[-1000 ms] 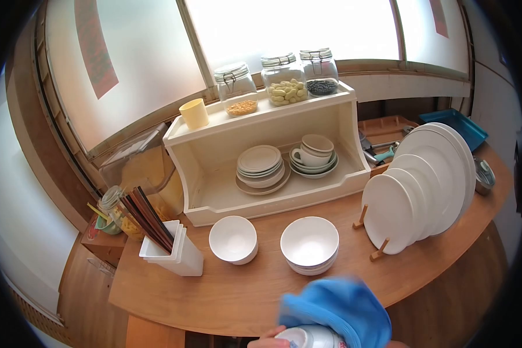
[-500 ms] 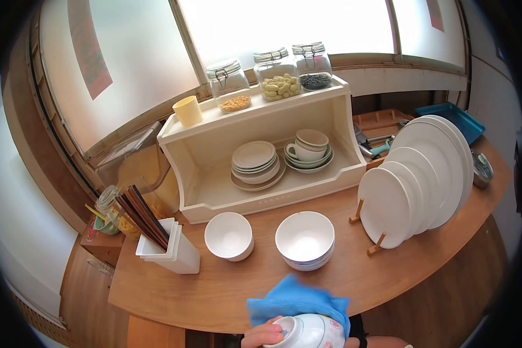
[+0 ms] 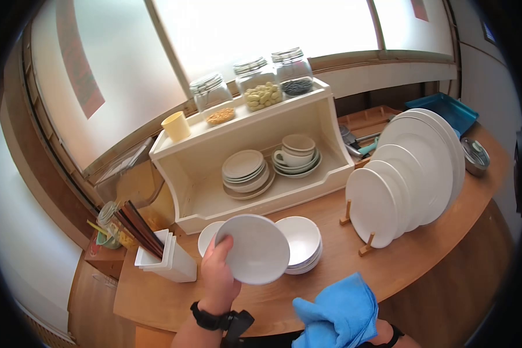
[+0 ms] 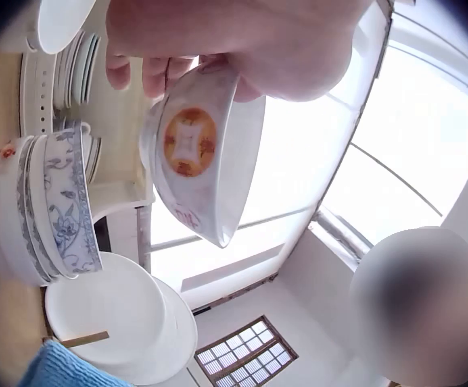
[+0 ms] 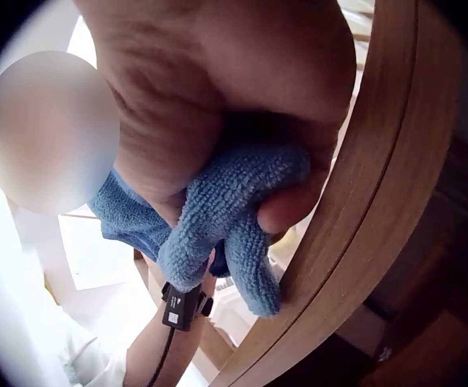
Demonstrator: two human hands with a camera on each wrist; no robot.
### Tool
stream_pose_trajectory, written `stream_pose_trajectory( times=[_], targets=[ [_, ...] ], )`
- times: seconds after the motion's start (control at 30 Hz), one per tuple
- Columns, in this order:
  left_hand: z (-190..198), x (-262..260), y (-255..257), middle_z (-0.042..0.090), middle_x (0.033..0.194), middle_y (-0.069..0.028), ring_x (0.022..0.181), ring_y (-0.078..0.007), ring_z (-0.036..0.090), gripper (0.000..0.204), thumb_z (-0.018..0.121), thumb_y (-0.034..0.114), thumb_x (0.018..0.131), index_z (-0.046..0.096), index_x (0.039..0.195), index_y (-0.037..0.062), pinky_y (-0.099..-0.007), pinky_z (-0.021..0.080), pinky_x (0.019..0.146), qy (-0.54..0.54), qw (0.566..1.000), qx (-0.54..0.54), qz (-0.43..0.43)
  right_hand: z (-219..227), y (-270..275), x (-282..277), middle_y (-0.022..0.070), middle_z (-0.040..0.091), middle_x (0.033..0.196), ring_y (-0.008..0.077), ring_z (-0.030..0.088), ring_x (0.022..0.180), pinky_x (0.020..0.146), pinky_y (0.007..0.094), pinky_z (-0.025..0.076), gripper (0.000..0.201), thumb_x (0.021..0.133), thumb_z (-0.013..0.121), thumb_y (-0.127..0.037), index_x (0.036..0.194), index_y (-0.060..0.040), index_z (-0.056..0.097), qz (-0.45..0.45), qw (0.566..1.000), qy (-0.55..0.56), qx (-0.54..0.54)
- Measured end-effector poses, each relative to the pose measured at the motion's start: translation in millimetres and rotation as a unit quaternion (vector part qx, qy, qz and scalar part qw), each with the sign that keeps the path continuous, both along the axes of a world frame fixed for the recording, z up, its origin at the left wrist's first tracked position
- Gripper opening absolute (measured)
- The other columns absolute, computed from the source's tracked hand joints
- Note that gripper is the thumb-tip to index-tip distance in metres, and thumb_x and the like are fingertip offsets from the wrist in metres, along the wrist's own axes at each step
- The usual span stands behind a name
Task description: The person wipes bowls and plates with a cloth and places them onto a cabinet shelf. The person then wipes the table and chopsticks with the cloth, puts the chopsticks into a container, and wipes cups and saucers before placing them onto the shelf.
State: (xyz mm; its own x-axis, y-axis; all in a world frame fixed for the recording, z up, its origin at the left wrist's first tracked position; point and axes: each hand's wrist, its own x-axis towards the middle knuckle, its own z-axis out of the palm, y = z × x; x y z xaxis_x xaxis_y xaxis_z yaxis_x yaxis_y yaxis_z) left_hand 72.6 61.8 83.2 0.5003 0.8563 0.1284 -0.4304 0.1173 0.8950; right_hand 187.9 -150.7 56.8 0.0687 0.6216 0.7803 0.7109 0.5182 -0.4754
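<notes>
At the brown wooden table [image 3: 156, 307], the blue terry cloth [image 3: 339, 313], gripped by the right hand [image 5: 242, 72], has parted from the white round ceramic bowl [image 3: 255, 249], now raised with its hollow toward the head view, its rim pinched by the left hand [image 3: 221, 278]; cloth work seems paused. Counted: one cream shelf unit [image 3: 209, 151], three clear glass jars [image 3: 260, 87], one yellow cylindrical cup [image 3: 176, 126].

The bowl [image 4: 208, 181] looks glossy, the cloth [image 5: 232, 189] nubbly.

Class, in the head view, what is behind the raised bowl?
Behind the raised bowl, a white bowl shows at left and a bowl stack at right; their covered sides and whatever lies between are hidden.
</notes>
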Motion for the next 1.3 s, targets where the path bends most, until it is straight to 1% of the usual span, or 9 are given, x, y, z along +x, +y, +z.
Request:
stream_pose_trajectory(
  times=[0.2, 0.3, 0.43, 0.53, 0.6, 0.73, 0.83, 1.03, 1.3],
  targets=[
    [-18, 47, 24, 0.063, 0.111, -0.0132, 0.102, -0.026, 0.064, 0.029, 0.052, 0.012, 0.094, 0.056, 0.118, -0.0035, -0.0381, 0.053, 0.087, 0.122, 0.991, -0.045, -0.038, -17, -15, 17, 0.0105, 0.055, 0.075, 0.0281, 0.055, 0.068, 0.061, 0.0383, 0.042, 0.059, 0.077, 0.068, -0.035, 0.125, -0.0017, 0.058, -0.062, 0.995, 0.004, 0.076],
    [-27, 52, 26, 0.066, 0.105, -0.0091, 0.095, -0.0192, 0.063, 0.025, 0.053, 0.01, 0.093, 0.061, 0.113, -0.0019, -0.0315, 0.05, 0.083, 0.157, 0.984, -0.071, -0.048, -29, -18, 22, 0.0099, 0.053, 0.077, 0.0278, 0.054, 0.071, 0.063, 0.0384, 0.041, 0.06, 0.081, 0.066, -0.033, 0.129, -0.0006, 0.054, -0.086, 0.99, 0.009, 0.107],
    [-31, 54, 25, 0.066, 0.103, -0.0092, 0.092, -0.0191, 0.063, 0.023, 0.054, 0.009, 0.092, 0.062, 0.11, -0.0025, -0.0309, 0.05, 0.082, 0.16, 0.982, -0.08, -0.059, -44, -16, 24, 0.0093, 0.051, 0.079, 0.0275, 0.053, 0.075, 0.066, 0.0385, 0.04, 0.06, 0.084, 0.063, -0.032, 0.134, 0.0005, 0.051, -0.098, 0.986, 0.014, 0.135],
    [-31, 56, 26, 0.066, 0.102, -0.0094, 0.092, -0.0196, 0.064, 0.024, 0.053, 0.008, 0.091, 0.062, 0.11, -0.0037, -0.0306, 0.05, 0.082, 0.17, 0.98, -0.072, -0.077, -44, -14, 26, 0.0088, 0.046, 0.066, 0.0286, 0.047, 0.06, 0.059, 0.038, 0.038, 0.063, 0.079, 0.066, -0.029, 0.133, 0.0013, 0.053, -0.063, 0.993, 0.053, 0.086],
    [-28, 58, 27, 0.066, 0.108, -0.0146, 0.096, -0.0258, 0.066, 0.029, 0.051, 0.005, 0.09, 0.059, 0.116, -0.006, -0.037, 0.054, 0.086, 0.179, 0.976, -0.072, -0.104, -23, -14, 35, 0.0123, 0.06, 0.074, 0.0321, 0.058, 0.061, 0.056, 0.0408, 0.042, 0.076, 0.067, 0.076, -0.047, 0.126, -0.0022, 0.059, -0.006, 1.0, 0.009, 0.025],
    [-24, 65, 24, 0.066, 0.109, -0.0146, 0.096, -0.0257, 0.066, 0.033, 0.05, 0.004, 0.09, 0.058, 0.119, -0.0065, -0.0365, 0.054, 0.087, 0.159, 0.977, -0.074, -0.124, -14, -18, 36, 0.0128, 0.059, 0.072, 0.0314, 0.057, 0.06, 0.055, 0.0405, 0.041, 0.075, 0.069, 0.075, -0.046, 0.126, -0.0009, 0.058, -0.017, 1.0, -0.006, 0.004],
    [-25, 64, 29, 0.064, 0.122, -0.0128, 0.109, -0.0216, 0.062, 0.044, 0.05, 0.001, 0.09, 0.053, 0.133, -0.0054, -0.0311, 0.048, 0.097, 0.171, 0.969, -0.087, -0.153, -8, -19, 35, 0.0123, 0.057, 0.069, 0.0312, 0.055, 0.058, 0.054, 0.0408, 0.04, 0.074, 0.069, 0.075, -0.044, 0.127, -0.0014, 0.058, -0.019, 1.0, -0.01, -0.011],
    [-27, 65, 32, 0.065, 0.118, -0.0099, 0.104, -0.0186, 0.063, 0.035, 0.055, 0.014, 0.097, 0.057, 0.127, -0.0031, -0.0307, 0.05, 0.092, 0.128, 0.972, -0.087, -0.178, -24, -16, 27, 0.0113, 0.052, 0.068, 0.0299, 0.052, 0.059, 0.056, 0.0402, 0.039, 0.071, 0.072, 0.072, -0.038, 0.129, -0.0006, 0.055, -0.019, 1.0, 0.014, -0.012],
    [-31, 69, 49, 0.069, 0.104, -0.0086, 0.095, -0.0142, 0.063, 0.031, 0.057, 0.02, 0.098, 0.063, 0.113, -0.0053, -0.0268, 0.05, 0.081, 0.228, 0.959, -0.021, -0.167, -36, -21, 22, 0.0105, 0.047, 0.068, 0.0287, 0.047, 0.061, 0.059, 0.04, 0.037, 0.072, 0.075, 0.07, -0.032, 0.134, 0.0023, 0.05, -0.052, 0.998, 0.009, -0.038]
  ],
)
